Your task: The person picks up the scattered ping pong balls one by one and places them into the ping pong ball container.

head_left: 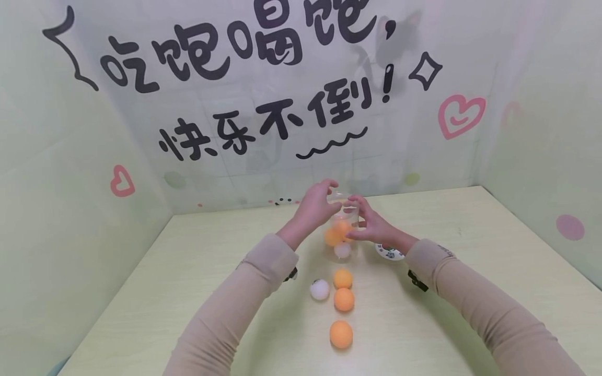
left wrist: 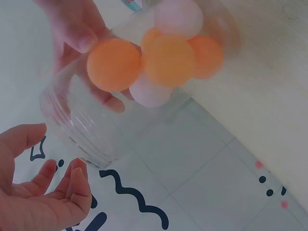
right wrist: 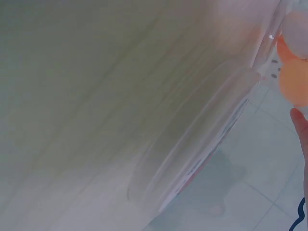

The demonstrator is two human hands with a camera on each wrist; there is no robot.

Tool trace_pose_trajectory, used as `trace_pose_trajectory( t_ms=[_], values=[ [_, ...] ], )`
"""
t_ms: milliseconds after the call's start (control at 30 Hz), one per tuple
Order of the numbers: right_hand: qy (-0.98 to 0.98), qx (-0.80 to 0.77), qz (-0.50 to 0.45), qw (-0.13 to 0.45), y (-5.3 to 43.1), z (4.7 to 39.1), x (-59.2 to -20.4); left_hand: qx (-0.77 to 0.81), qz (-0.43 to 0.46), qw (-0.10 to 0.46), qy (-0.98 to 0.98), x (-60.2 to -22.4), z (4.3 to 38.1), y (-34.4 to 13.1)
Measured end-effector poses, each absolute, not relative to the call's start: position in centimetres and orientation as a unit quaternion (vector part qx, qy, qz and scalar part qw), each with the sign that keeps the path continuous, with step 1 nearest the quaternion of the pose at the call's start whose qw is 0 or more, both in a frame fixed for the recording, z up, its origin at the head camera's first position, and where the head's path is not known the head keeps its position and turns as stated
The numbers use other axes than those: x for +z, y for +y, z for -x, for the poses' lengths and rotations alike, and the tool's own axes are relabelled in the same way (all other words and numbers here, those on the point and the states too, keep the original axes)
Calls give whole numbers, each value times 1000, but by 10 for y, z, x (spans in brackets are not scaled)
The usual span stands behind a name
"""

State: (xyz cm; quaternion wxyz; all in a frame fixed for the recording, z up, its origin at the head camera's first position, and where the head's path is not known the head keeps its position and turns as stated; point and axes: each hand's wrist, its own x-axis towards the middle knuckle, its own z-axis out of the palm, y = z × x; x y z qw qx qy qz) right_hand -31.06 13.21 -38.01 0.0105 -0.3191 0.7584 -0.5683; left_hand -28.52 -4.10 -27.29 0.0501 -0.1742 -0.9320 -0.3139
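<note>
A clear plastic jar (head_left: pixel 350 211) stands near the table's back edge, with several orange ping-pong balls (head_left: pixel 333 237) and white ping-pong balls (head_left: pixel 342 250) inside. My right hand (head_left: pixel 373 225) grips the jar's right side, thumb toward the front; its fingers wrap the wall in the left wrist view. At the mouth, my left hand (head_left: pixel 316 209) has loosely bent fingers and holds nothing; whether it touches the rim I cannot tell. Only one fingertip (right wrist: pixel 299 120) of the right hand shows at the right wrist view's edge.
Before the jar lie a white ball (head_left: pixel 320 289) and three orange balls (head_left: pixel 340 335) in a rough line. A round white lid (head_left: pixel 389 252) with a printed picture lies right of the jar, under the right wrist. A printed backdrop (head_left: pixel 282 172) rises behind the table (head_left: pixel 226 250).
</note>
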Motion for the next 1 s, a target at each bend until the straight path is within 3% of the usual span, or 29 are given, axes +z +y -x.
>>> trace_pose_trajectory(
  t_ms=[567, 1000],
  values=[
    [763, -564, 314, 18, 131, 313, -379, -322, 193, 50, -926, -273, 259, -59],
    [763, -566, 311, 13, 131, 314, -381, -273, 216, -69, -935, -313, 226, -83]
  ],
)
